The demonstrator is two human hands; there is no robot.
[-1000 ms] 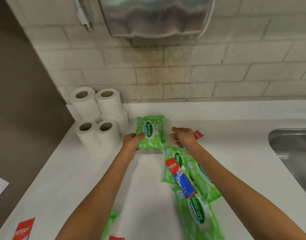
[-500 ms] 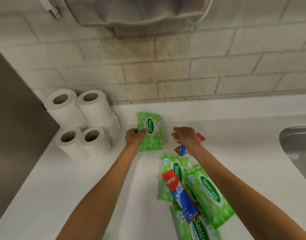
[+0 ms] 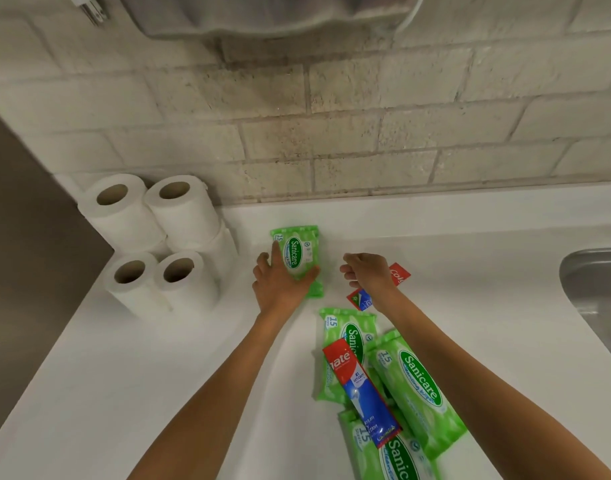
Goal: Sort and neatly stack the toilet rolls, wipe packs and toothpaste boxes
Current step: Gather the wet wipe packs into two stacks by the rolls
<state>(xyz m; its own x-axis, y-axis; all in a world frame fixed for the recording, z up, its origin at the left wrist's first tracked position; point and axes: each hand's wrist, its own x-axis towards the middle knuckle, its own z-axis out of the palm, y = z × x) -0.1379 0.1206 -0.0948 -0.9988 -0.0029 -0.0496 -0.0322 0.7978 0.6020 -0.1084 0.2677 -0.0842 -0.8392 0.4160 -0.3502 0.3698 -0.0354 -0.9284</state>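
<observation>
Left hand (image 3: 279, 284) lies flat on the Sanicare wipe pack (image 3: 298, 251) (fingers spread), right hand (image 3: 366, 275) loosely curled, empty, just by a toothpaste box (image 3: 399, 273).

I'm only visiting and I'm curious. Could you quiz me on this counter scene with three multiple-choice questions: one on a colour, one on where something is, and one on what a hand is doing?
1. What colour are the wipe packs?
A. blue
B. green
C. yellow

2. Where do the toilet rolls stand?
A. on the wipe packs
B. on a shelf
C. in the back left corner of the counter, by the wall

3. What is the left hand doing?
A. resting flat on the rear wipe pack
B. lifting a toilet roll
C. hanging idle in the air

Answers:
1 B, every pack in view is green.
2 C, the rolls stand grouped at the far left, against the tiles.
3 A, its straight fingers lie on that pack.
</observation>
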